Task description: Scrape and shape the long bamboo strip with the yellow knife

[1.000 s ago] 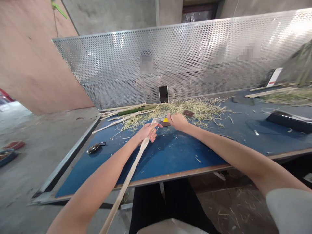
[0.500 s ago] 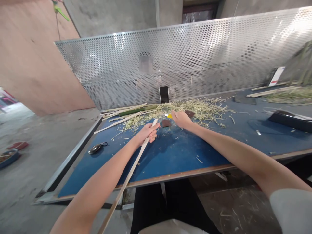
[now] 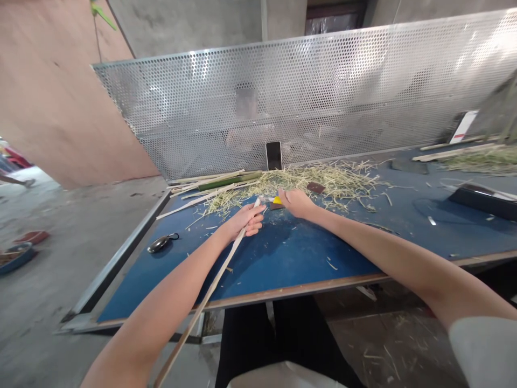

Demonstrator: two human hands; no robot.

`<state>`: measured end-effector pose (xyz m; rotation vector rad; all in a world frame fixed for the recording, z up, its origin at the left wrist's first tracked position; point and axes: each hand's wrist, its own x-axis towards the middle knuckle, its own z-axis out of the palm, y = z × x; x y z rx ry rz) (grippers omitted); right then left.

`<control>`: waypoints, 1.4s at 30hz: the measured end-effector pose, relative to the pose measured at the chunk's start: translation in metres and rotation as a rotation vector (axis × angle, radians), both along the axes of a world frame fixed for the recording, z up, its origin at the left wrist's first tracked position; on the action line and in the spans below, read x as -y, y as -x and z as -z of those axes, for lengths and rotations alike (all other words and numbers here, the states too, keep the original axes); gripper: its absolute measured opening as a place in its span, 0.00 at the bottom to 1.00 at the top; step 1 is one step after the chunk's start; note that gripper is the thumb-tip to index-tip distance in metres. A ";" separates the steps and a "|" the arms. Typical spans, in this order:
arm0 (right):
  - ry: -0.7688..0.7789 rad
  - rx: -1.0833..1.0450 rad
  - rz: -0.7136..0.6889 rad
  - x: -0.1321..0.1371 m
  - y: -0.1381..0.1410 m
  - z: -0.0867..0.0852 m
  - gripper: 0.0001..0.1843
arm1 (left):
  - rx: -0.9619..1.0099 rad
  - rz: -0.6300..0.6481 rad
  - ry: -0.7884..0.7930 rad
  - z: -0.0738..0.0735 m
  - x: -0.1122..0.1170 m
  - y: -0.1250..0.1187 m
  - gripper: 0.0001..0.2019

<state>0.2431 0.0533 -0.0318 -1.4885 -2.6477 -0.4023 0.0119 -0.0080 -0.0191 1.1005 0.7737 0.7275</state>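
A long pale bamboo strip (image 3: 220, 276) runs from the lower left up over the table, and my left hand (image 3: 245, 222) is closed around it near its upper end. My right hand (image 3: 298, 203) grips a yellow-handled utility knife (image 3: 277, 200). The knife's blade points left and lies at the strip's tip; whether it touches the strip I cannot tell. Just below the knife is a small brown patch (image 3: 276, 206), partly covered. A second brown piece (image 3: 315, 187) lies on the shavings behind my right hand.
Pale shavings (image 3: 343, 180) and a green bamboo piece (image 3: 230, 181) cover the back of the blue table (image 3: 283, 258). A phone (image 3: 273, 156) leans on the perforated metal panel (image 3: 194, 102). A dark oval object (image 3: 160, 243) lies at left, a black box (image 3: 482, 200) at right.
My right hand has moved slightly left and down, bringing the knife blade to the strip's tip. My left hand keeps its hold on the strip.
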 end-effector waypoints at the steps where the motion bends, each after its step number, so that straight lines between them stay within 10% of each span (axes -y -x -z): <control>1: -0.002 -0.009 0.005 0.001 0.000 -0.003 0.30 | 0.007 -0.002 0.005 -0.001 0.001 -0.001 0.18; 10: -0.046 -0.198 0.112 -0.008 0.000 -0.008 0.31 | 0.048 -0.021 0.040 -0.011 0.005 -0.003 0.14; 20: 0.009 -0.526 0.446 -0.044 -0.061 -0.008 0.41 | -0.025 0.146 -0.094 -0.010 0.014 -0.008 0.17; 33: -0.099 -0.321 0.277 -0.030 -0.037 0.007 0.26 | -0.103 0.048 -0.164 0.011 -0.014 -0.001 0.25; 42: 0.092 -0.328 -0.207 -0.011 -0.005 0.018 0.35 | -0.139 0.065 -0.127 0.013 -0.020 -0.002 0.16</control>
